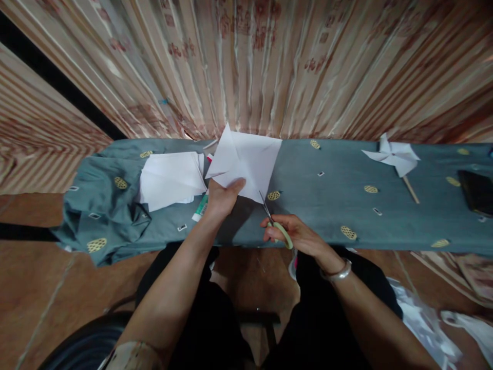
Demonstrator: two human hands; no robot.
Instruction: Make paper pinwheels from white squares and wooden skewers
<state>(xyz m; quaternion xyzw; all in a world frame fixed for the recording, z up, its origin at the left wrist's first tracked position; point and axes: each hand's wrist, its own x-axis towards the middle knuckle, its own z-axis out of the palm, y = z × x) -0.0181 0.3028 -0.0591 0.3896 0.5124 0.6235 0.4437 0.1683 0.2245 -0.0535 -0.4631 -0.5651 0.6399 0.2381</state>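
A square sheet of white paper [256, 154] is held up over the table by my left hand [224, 198], its thumb on top near the lower edge. The sheet has crease lines, and a flap on its left side stands raised. My right hand [283, 229] grips scissors [287, 237] with pale green handles. Their blades point up and left and meet the sheet's lower right corner. Left of the sheet lies a stack of white paper [171, 177]. A green and white glue stick [201, 208] rests beside my left wrist, partly covered.
A white paper pinwheel [396, 156] on a wooden stick lies on the table's right part. A dark phone-like object [476, 191] sits at the far right. The narrow table has a grey-green pineapple-print cloth [323, 195]. Patterned curtains [254, 67] hang right behind it.
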